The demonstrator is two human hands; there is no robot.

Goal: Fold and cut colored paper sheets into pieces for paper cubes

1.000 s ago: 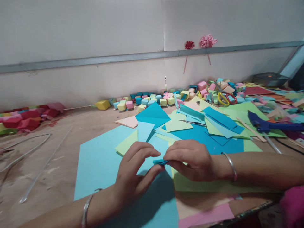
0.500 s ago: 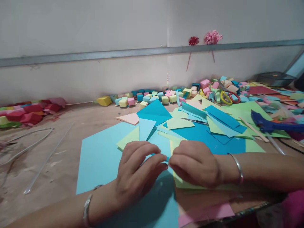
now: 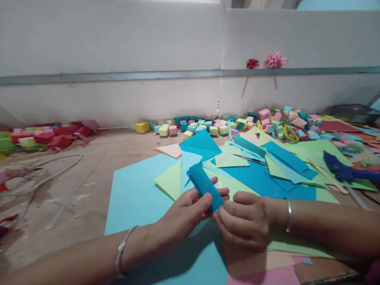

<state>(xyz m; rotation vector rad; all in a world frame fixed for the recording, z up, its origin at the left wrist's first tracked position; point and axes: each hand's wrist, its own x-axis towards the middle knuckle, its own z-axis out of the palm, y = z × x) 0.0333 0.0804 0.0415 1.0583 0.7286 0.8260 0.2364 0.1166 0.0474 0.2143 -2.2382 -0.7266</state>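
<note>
A folded strip of blue paper (image 3: 203, 184) is held up at a slant above the table. My left hand (image 3: 192, 208) supports it from below, palm turned up, with the thumb pressed on its face. My right hand (image 3: 245, 219) pinches the strip's lower end, fingers curled over it. Beneath both hands lies a large light-blue sheet (image 3: 133, 190). Just behind them are a folded pale-green paper (image 3: 170, 180) and a blue folded square (image 3: 200, 145).
Small folded paper boxes (image 3: 190, 126) line the wall, with red ones (image 3: 61, 141) at the left. On the right are scissors (image 3: 291, 133), a blue glue gun (image 3: 341, 168), a wooden stick (image 3: 326, 176) and a pen (image 3: 251, 159). A white cable (image 3: 59, 158) curves at the left.
My left hand has turned palm up, bringing the blue folded strip into full sight. My right hand stays at its lower end. The camera view has shifted a little.
</note>
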